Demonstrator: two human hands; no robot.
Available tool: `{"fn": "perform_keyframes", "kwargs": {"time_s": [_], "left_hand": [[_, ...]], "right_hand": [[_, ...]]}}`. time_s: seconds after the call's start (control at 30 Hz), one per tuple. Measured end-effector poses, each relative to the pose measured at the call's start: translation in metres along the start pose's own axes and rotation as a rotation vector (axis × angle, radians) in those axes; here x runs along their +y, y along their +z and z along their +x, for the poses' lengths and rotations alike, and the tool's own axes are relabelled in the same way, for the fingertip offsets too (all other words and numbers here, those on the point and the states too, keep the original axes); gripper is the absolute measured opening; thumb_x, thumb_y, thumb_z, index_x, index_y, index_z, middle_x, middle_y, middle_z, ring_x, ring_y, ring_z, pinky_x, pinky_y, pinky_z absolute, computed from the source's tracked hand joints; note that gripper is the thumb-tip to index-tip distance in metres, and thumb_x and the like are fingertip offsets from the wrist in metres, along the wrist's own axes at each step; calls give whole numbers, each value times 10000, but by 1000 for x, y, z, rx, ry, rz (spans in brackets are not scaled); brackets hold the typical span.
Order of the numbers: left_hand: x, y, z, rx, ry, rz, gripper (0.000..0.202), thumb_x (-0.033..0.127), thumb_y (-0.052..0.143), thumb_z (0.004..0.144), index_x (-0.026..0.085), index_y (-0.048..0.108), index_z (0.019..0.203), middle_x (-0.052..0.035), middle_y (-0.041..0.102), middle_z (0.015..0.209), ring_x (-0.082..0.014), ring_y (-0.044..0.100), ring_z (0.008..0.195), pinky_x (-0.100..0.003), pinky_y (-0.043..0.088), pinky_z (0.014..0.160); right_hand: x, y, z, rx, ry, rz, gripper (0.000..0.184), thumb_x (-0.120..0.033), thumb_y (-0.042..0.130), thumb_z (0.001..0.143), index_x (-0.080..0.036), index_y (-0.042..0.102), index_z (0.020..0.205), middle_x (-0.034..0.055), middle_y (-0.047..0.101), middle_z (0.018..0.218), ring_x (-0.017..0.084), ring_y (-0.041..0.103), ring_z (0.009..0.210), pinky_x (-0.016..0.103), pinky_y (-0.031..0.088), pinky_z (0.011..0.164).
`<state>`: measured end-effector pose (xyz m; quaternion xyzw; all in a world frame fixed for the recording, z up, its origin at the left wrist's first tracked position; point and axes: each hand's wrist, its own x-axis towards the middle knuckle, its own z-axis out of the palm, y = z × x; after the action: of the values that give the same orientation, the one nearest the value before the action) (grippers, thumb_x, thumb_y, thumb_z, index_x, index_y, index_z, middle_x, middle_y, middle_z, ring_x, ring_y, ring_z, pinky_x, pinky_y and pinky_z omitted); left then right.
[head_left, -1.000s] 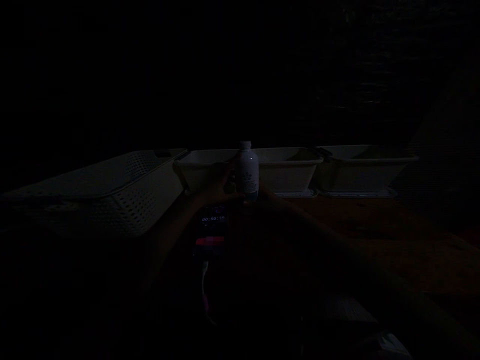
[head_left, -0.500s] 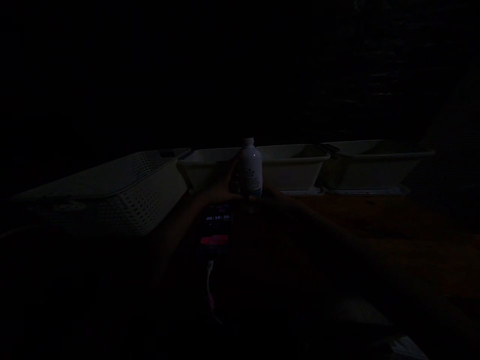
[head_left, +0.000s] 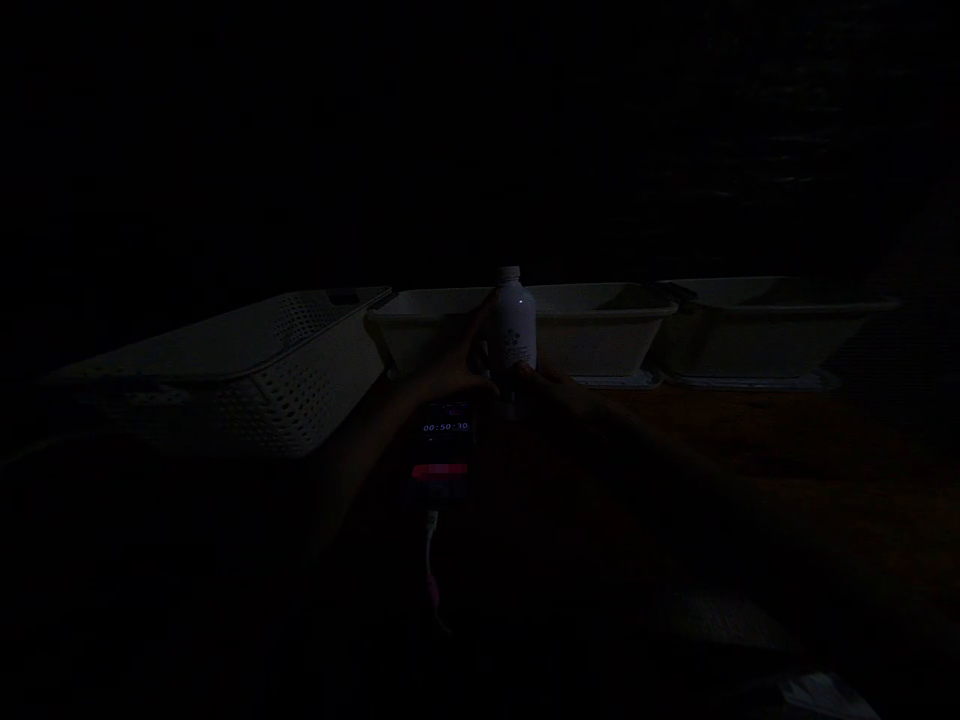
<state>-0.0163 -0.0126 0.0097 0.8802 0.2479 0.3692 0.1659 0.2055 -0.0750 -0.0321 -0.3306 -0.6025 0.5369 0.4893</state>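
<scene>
A white bottle [head_left: 516, 325] with a pale cap stands upright in the middle of the very dark head view. Small dark print and a flower-like mark show on its front. My left hand [head_left: 457, 365] curves round the bottle's left side, its fingers reaching up along it. From the right, my right hand [head_left: 555, 388] grips the lower part, with the thumb across the front. Deep shadow hides most of the fingers and the bottle's base. Just below my left hand lies a phone [head_left: 442, 455] with a lit timer.
To the left is a white perforated basket [head_left: 292, 405]. Behind the bottle sits a pale tub [head_left: 607, 340], and another pale tub [head_left: 765, 340] is to its right. A white cable [head_left: 429, 550] runs from the phone toward me across the brown table [head_left: 750, 430].
The whole view has shifted slightly, so things sit a little further right and higher. My right thumb now shows over the bottle's lower front. Both hands stay at the bottle.
</scene>
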Motion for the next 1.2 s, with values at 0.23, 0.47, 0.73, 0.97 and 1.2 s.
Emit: {"fn": "perform_keyframes", "kwargs": {"time_s": [0.23, 0.47, 0.73, 0.97, 1.2], "left_hand": [[-7, 3, 4, -25, 1, -250, 1510, 223, 994, 521, 483, 66, 1684, -139, 270, 1763, -457, 531, 1446, -629, 574, 1038], [-2, 3, 6, -8, 13, -270, 1505, 234, 999, 504, 453, 101, 1692, -131, 297, 1758, -475, 463, 1508, -613, 565, 1070], [-6, 9, 5, -42, 6, -310, 1453, 275, 969, 593, 448, 34, 1691, -159, 351, 1733, -424, 569, 1432, -587, 583, 1035], [0, 6, 6, -45, 78, -278, 1458, 321, 986, 572, 429, 66, 1698, -150, 249, 1775, -457, 415, 1555, -643, 500, 1148], [11, 7, 5, -54, 7, -294, 1452, 362, 972, 604, 394, 24, 1704, -182, 329, 1740, -454, 517, 1481, -631, 545, 1102]], "right_hand": [[-11, 4, -4, -30, 7, 2, 462, -590, 595, 1022, -164, 674, 1183, 169, 769, 1172, 286, 748, 981, 483, 644, 932], [-12, 7, -3, -21, 12, 59, 460, -583, 727, 937, -175, 684, 1145, 156, 773, 1159, 294, 737, 1001, 477, 639, 942], [-10, 8, -11, -124, -34, 123, 550, -398, 892, 801, -183, 656, 1248, 117, 755, 1195, 263, 728, 1068, 460, 587, 1034], [-15, -4, -2, -190, -48, -98, 581, -350, 925, 716, -173, 655, 1198, 128, 725, 1235, 281, 711, 1107, 522, 559, 1077], [-16, -2, -6, -159, -27, -74, 654, -409, 872, 787, -185, 613, 1344, 162, 683, 1392, 337, 670, 1271, 561, 503, 1162]]}}
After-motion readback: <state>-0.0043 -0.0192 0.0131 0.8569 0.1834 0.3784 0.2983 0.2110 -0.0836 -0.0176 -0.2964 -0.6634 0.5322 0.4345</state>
